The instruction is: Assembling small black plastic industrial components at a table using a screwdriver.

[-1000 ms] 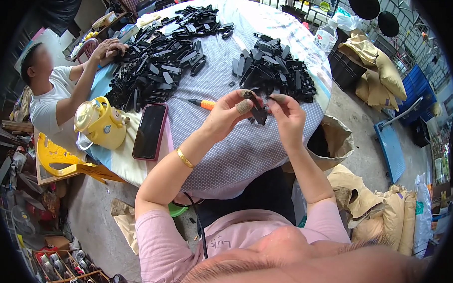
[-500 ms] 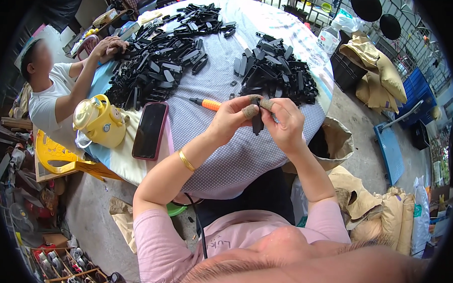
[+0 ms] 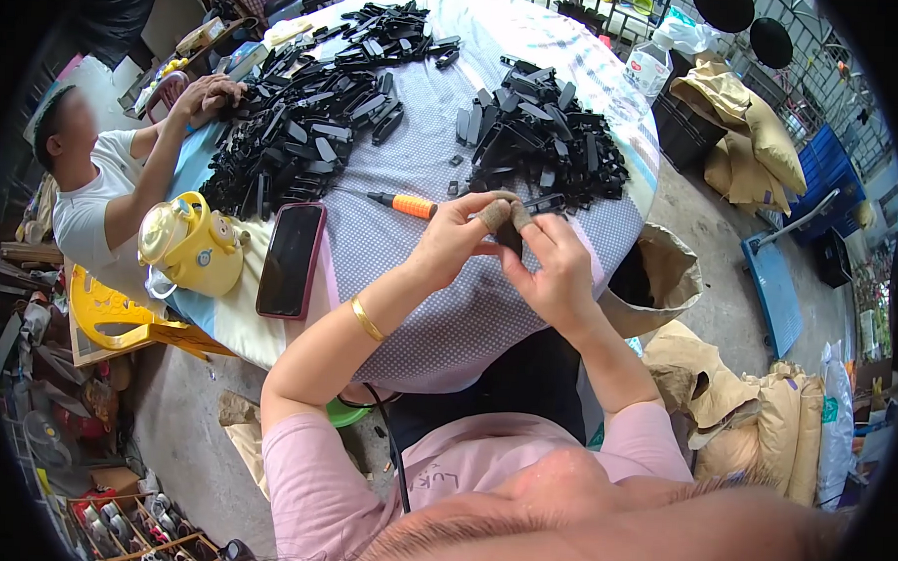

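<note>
A person's right hand (image 3: 550, 262) and left hand (image 3: 458, 236) grasp a black part (image 3: 511, 238) between them above a cloth-covered table (image 3: 408, 324), its long axis, partly covered, pointing roughly bodyward; beyond lie an orange-handled tool (image 3: 414, 206) and a heap of black pieces (image 3: 548, 136).

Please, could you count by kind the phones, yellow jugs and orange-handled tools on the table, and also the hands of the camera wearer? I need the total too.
Phone: 1
Yellow jug: 1
Orange-handled tool: 1
Wearer's hands: 2 (left hand, right hand)
Total: 5
</note>
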`<state>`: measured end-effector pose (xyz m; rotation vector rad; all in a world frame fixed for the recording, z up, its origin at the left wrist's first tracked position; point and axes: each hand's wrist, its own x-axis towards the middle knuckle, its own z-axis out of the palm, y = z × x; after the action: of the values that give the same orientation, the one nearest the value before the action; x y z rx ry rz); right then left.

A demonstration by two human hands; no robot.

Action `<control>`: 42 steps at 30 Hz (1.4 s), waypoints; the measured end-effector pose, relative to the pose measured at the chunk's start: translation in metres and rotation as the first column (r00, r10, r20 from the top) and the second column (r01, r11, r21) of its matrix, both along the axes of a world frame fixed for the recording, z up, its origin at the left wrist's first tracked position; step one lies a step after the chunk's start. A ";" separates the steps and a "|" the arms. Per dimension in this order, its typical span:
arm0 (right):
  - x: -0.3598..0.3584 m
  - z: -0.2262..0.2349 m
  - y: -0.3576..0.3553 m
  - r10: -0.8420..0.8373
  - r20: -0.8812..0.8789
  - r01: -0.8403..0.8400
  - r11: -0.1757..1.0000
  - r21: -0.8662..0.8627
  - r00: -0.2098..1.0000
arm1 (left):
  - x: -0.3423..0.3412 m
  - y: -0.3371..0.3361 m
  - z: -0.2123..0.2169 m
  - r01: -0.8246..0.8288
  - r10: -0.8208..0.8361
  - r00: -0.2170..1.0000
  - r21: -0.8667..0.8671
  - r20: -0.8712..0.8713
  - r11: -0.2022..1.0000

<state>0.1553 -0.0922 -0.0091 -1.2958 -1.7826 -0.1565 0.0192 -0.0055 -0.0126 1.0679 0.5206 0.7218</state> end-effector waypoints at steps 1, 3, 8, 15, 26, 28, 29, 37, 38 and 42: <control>-0.003 -0.003 -0.004 -0.046 -0.031 0.045 0.998 -0.036 0.998 | 0.000 0.001 0.001 -0.020 0.029 0.995 0.103 -0.093 0.995; -0.002 -0.008 -0.010 -0.067 -0.044 0.062 0.992 -0.108 0.997 | 0.000 0.007 -0.003 -0.060 0.186 0.948 0.428 -0.260 0.902; 0.002 -0.014 -0.014 -0.051 0.039 0.060 0.962 -0.265 0.998 | -0.004 0.014 0.000 -0.005 0.533 0.801 0.888 -0.272 0.460; 0.029 -0.006 -0.012 -0.046 -0.083 0.013 0.935 -0.356 0.995 | 0.014 0.015 -0.011 0.279 0.582 0.645 0.862 -0.495 0.424; 0.072 -0.020 0.016 -0.186 0.206 0.226 0.955 -0.192 0.961 | 0.009 0.026 -0.010 -0.072 0.446 0.803 0.679 -0.395 0.731; 0.071 -0.018 0.020 -0.190 0.263 0.246 0.949 -0.199 0.946 | 0.003 0.029 -0.011 -0.166 0.329 0.882 0.432 -0.336 0.887; 0.072 -0.017 0.021 -0.186 0.312 0.258 0.943 -0.208 0.932 | 0.000 0.029 -0.009 -0.149 0.214 0.944 0.254 -0.251 0.956; 0.079 -0.005 0.021 -0.131 0.381 0.216 0.958 -0.190 0.915 | -0.006 0.024 0.000 0.033 -0.030 0.999 -0.195 0.014 0.980; 0.071 0.002 0.019 -0.107 0.119 0.134 0.958 -0.254 0.987 | -0.009 0.022 0.001 0.024 -0.021 1.000 -0.193 0.014 0.981; 0.046 0.013 0.012 0.070 -0.418 -0.153 0.974 -0.167 0.906 | -0.005 0.009 0.005 0.119 -0.118 0.993 -0.092 0.014 0.989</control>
<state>0.2012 -0.0802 0.0042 -1.2480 -1.5266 0.3450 0.0144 0.0039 -0.0076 1.0001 0.4752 0.5920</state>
